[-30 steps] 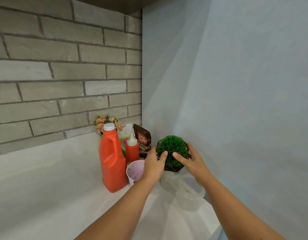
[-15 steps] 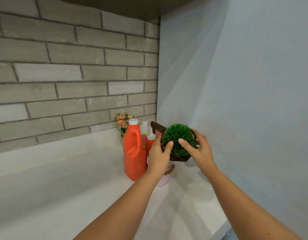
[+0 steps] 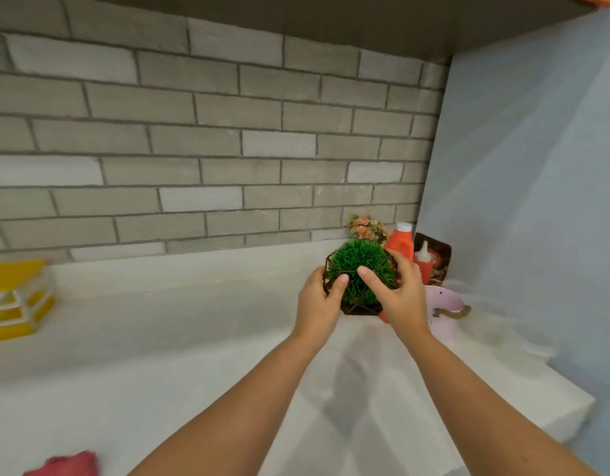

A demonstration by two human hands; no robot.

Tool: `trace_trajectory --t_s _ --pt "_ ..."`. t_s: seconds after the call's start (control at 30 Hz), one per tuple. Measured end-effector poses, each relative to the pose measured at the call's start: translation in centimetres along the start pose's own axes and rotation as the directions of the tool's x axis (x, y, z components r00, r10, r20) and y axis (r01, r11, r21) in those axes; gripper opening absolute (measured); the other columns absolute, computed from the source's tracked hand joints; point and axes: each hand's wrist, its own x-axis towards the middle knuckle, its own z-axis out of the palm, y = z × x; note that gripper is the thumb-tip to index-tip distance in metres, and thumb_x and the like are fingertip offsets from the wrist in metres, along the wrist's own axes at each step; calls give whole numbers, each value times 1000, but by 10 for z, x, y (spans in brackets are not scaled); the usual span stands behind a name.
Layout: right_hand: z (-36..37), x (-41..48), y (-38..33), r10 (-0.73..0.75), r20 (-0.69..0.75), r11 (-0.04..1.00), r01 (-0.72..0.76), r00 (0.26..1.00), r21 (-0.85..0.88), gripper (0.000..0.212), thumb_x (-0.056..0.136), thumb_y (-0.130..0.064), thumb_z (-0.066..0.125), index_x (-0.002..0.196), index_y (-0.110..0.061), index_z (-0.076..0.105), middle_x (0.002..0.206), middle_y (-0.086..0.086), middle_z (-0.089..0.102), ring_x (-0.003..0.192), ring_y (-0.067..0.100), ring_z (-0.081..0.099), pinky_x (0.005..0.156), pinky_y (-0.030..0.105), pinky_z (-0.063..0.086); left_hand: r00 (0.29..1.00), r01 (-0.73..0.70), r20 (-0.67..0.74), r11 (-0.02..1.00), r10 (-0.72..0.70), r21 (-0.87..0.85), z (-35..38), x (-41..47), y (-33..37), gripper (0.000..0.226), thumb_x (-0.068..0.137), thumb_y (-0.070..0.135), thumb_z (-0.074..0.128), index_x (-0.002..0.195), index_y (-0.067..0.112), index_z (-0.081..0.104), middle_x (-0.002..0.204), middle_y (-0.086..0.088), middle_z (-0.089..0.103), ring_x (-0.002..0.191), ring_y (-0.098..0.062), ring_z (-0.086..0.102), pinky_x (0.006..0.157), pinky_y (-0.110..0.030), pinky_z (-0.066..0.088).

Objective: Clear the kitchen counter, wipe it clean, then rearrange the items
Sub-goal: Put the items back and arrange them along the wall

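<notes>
Gripping the green plant (image 3: 360,269) from both sides here: left hand (image 3: 319,300) with fingers curled round the dark wire frame, right hand (image 3: 401,298) doing the same, with its thumb laid over the grass. Hanging just in front of the orange jug (image 3: 399,240), seemingly lifted clear of the counter (image 3: 159,338). Guessing this is the rearranging bit, so: carry level, hold by the frame rather than squashing the tuft, and draw away from the jug without clipping it or the red squeeze bottle (image 3: 423,266) just right of the jug. Mind the pink cup (image 3: 442,302) in front and to the right of the jug too, looks easy to knock. Set down flat on bare counter well left of the jug and let go only once steady. Might tip on those angled facets otherwise.
</notes>
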Motion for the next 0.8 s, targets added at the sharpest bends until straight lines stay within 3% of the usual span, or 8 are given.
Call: trace_trajectory --t_s 0.1,0.2,0.37,0.5,0.8 --pt "47 -24 -25 3 50 998 -6 999 55 73 61 -62 67 121 -23 56 112 -1 51 109 11 51 97 28 44 999 7 -51 1000 -6 22 -59 -13 -5 22 92 25 54 113 17 57 105 1 64 96 -13 61 80 -20 47" --pt "87 -38 -45 -12 122 995 0 992 99 72 59 -67 63 118 -26 58 111 0 55 106 6 51 90 17 44 995 20 -96 998 -14 53 -105 -20 -10 17 93 25 53 108 21 57 101 4 63 93 -11 60 73 -12 45" --pt "144 -42 -70 -30 221 986 -7 975 164 75 58 -68 63 120 -27 56 113 -1 51 110 12 52 85 18 48 977 49 -210 994 -28 96 -163 -19 -15 10 92 28 54 101 24 53 97 4 62 93 -13 59 73 -15 45" --pt "193 -47 -87 -39 290 976 -27 956 218 77 56 -70 63 120 -28 56 113 -3 50 112 15 52 95 35 50 947 96 -316 989 -56 112 -207 -19 -20 11 91 28 55 101 23 52 96 4 61 93 -14 59 71 -14 44" --pt "288 -94 -137 -75 405 958 -47 911 285 73 55 -71 62 117 -33 56 111 -3 51 112 17 52 96 38 48 880 185 -463 975 -111 119 -316 -42 -38 23 90 25 58 109 12 56 96 2 62 92 -16 61 69 -15 44"
